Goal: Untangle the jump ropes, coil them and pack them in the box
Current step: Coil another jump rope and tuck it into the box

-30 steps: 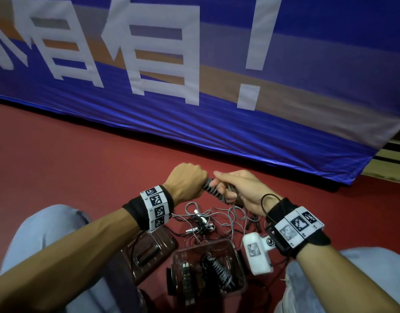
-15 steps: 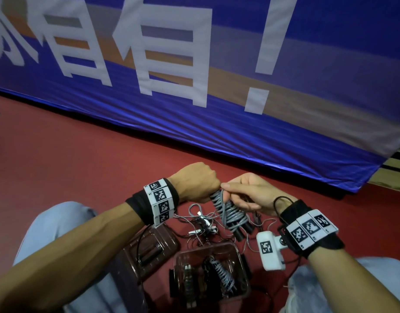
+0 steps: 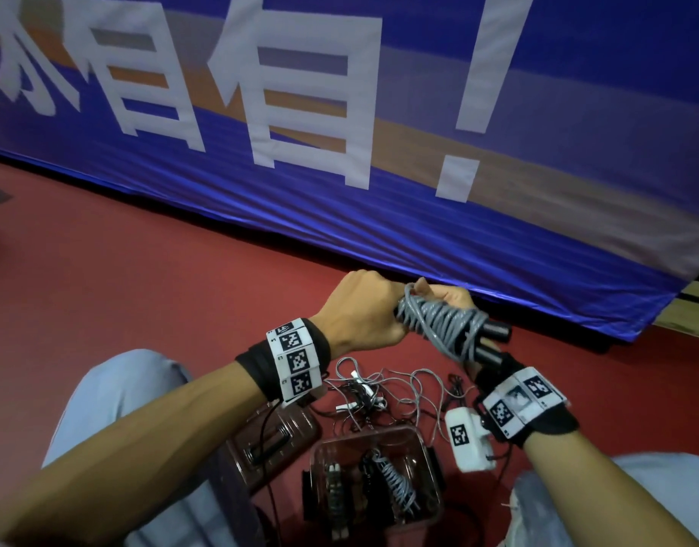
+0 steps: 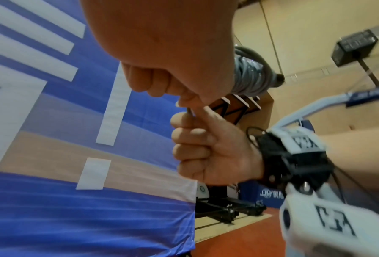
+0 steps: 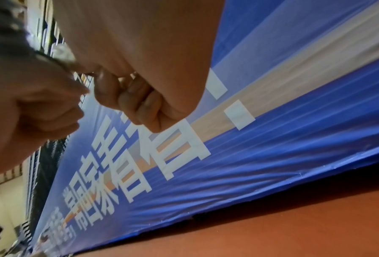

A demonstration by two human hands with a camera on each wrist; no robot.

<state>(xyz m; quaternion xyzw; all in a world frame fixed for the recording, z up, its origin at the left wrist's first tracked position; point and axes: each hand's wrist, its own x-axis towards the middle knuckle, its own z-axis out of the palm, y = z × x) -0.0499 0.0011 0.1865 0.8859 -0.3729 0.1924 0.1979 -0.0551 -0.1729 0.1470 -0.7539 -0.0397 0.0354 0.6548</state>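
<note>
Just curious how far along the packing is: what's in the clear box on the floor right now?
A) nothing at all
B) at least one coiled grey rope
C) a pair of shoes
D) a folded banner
B: in the head view a coiled grey rope lies inside the clear box.

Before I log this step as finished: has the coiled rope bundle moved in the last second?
Yes. The coiled rope bundle has risen away from the clear box, toward the banner.

Red floor under clear box, brown lid, tangled ropes.
</note>
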